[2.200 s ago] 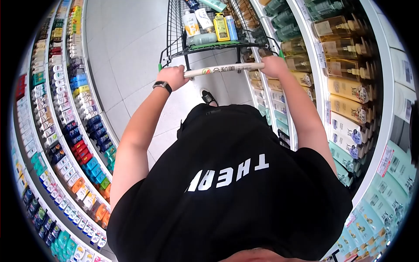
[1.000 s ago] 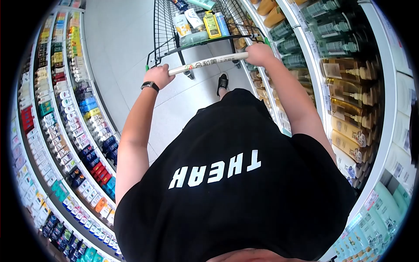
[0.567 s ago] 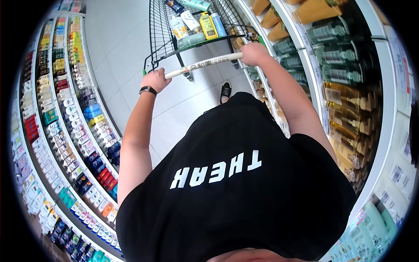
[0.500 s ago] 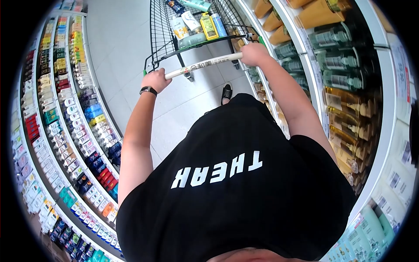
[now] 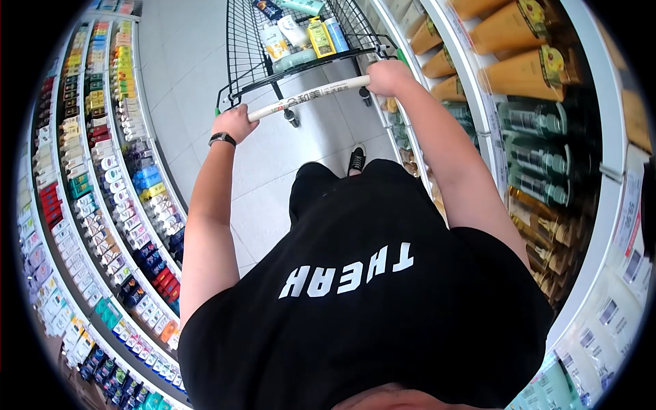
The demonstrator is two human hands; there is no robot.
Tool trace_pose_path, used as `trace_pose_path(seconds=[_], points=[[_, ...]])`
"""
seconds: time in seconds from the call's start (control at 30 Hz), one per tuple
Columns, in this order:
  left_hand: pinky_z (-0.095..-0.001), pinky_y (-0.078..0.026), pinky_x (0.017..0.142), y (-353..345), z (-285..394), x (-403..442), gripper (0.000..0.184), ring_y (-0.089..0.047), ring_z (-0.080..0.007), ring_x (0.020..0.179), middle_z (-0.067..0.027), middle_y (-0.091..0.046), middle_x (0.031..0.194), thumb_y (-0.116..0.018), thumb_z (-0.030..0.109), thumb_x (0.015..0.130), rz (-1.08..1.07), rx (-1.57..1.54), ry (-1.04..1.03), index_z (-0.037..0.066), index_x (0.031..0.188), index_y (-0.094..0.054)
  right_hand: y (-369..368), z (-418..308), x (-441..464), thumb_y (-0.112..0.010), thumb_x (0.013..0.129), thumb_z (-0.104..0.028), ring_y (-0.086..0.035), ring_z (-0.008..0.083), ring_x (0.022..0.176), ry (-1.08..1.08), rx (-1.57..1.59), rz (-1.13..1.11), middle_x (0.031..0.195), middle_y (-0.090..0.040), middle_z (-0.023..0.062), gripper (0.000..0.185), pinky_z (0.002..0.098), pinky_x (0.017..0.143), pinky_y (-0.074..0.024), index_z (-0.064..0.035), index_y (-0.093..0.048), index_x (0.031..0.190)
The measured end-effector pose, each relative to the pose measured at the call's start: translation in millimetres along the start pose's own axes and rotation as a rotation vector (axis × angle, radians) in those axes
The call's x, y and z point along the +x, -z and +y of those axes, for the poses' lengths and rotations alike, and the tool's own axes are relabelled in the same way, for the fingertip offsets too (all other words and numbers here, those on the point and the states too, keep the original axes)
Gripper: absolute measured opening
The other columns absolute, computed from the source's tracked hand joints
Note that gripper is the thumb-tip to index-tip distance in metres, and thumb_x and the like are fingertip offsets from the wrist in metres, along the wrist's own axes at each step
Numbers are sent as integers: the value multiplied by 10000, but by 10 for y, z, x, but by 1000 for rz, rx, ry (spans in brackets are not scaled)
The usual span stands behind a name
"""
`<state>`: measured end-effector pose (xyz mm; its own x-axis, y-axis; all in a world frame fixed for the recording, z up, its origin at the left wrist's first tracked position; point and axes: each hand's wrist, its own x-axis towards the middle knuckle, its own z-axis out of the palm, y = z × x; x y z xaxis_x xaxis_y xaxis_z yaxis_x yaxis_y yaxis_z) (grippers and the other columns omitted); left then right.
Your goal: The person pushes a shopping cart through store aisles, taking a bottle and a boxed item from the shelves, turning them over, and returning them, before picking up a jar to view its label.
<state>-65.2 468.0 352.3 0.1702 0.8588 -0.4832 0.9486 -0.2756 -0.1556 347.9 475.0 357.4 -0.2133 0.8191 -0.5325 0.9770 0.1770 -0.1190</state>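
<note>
Ahead of me stands a black wire shopping cart [image 5: 239,51] with a white handle bar [image 5: 311,98] that bears printed lettering. My left hand [image 5: 234,125] is wrapped around the bar's left end, a dark band on its wrist. The right end is gripped by my right hand [image 5: 389,77]. Inside the basket lie a yellow bottle [image 5: 320,37], a blue bottle [image 5: 336,34], a white-and-orange bottle [image 5: 275,42], a white bottle [image 5: 294,32], a pale green container [image 5: 294,61], a dark blue pack [image 5: 268,9] and a mint-green bottle [image 5: 303,6].
Shelves of small packaged goods [image 5: 113,198] run along my left. Close on my right, another shelf holds orange tubes [image 5: 512,27], green pump bottles [image 5: 533,119] and amber pump bottles [image 5: 540,219]. Light floor tiles [image 5: 184,89] lie between them.
The cart and both hands have shifted slightly left and up in view, still together. The right-hand shelf goods have slid downward, and more of my legs now shows.
</note>
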Motion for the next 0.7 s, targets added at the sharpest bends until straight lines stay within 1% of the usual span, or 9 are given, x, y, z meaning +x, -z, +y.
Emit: trace_pose_path(seconds=[0.07, 0.13, 0.27, 0.33, 0.37, 0.47, 0.6, 0.67, 0.7], points=[[-445, -597, 819, 8, -104, 162, 414, -735, -315, 922, -129, -758, 979, -634, 489, 921, 3, -1, 2, 97, 1054, -636, 82, 16, 188, -633, 856, -248, -731, 311, 1002, 3, -5, -11, 1071, -764, 109, 285, 443, 889, -581, -142, -778, 1077], [-459, -588, 763, 4, -222, 325, 390, -726, -327, 848, -118, -741, 891, -648, 490, 906, 107, 0, -31, 108, 975, -612, 145, 31, 376, -636, 843, -245, -729, 313, 1002, 11, -12, 16, 1069, -764, 109, 292, 442, 887, -581, -141, -779, 1076], [-458, -588, 769, 193, -412, 673, 397, -726, -326, 861, -119, -742, 905, -647, 491, 907, 90, -5, -15, 104, 987, -609, 370, -3, 690, -628, 825, -245, -729, 315, 1006, 2, 11, 33, 1073, -763, 120, 311, 440, 887, -583, -139, -781, 1075], [-458, -587, 782, 366, -553, 862, 402, -724, -321, 890, -119, -743, 940, -650, 494, 903, 55, 12, 3, 108, 1010, -615, 461, -69, 849, -625, 823, -244, -729, 314, 1010, -4, 10, 48, 1077, -763, 121, 311, 437, 888, -583, -139, -783, 1070], [-458, -587, 782, 456, -617, 967, 402, -724, -321, 890, -119, -743, 940, -650, 494, 903, 77, 8, 8, 108, 1010, -615, 512, -85, 959, -621, 821, -242, -728, 314, 1014, -4, 10, 56, 1080, -762, 123, 311, 435, 889, -583, -139, -785, 1064], [-448, -588, 810, 628, -800, 1241, 409, -725, -302, 931, -104, -745, 988, -662, 493, 889, 13, 22, -10, 121, 1057, -628, 654, -140, 1226, -619, 818, -244, -727, 315, 1016, -24, 21, 57, 1079, -764, 121, 311, 432, 893, -581, -137, -788, 1056], [-428, -595, 812, 814, -962, 1587, 399, -728, -286, 934, -96, -748, 989, -654, 488, 893, -16, -5, -10, 122, 1053, -653, 823, -124, 1584, -641, 817, -276, -728, 315, 1007, -31, 27, -11, 1080, -764, 121, 321, 436, 886, -581, -142, -788, 1070], [-425, -599, 801, 880, -1030, 1742, 392, -730, -280, 926, -93, -750, 979, -655, 484, 891, 24, -8, -93, 121, 1039, -667, 880, -95, 1745, -665, 816, -320, -727, 311, 1003, -56, 41, -46, 1082, -764, 117, 338, 439, 881, -581, -157, -783, 1087], [-425, -599, 801, 896, -1060, 1821, 392, -730, -280, 926, -93, -750, 979, -655, 484, 891, 28, -10, -87, 121, 1039, -667, 943, -95, 1793, -665, 816, -320, -727, 311, 1003, -51, 36, -42, 1082, -764, 117, 338, 439, 881, -581, -157, -783, 1087]])
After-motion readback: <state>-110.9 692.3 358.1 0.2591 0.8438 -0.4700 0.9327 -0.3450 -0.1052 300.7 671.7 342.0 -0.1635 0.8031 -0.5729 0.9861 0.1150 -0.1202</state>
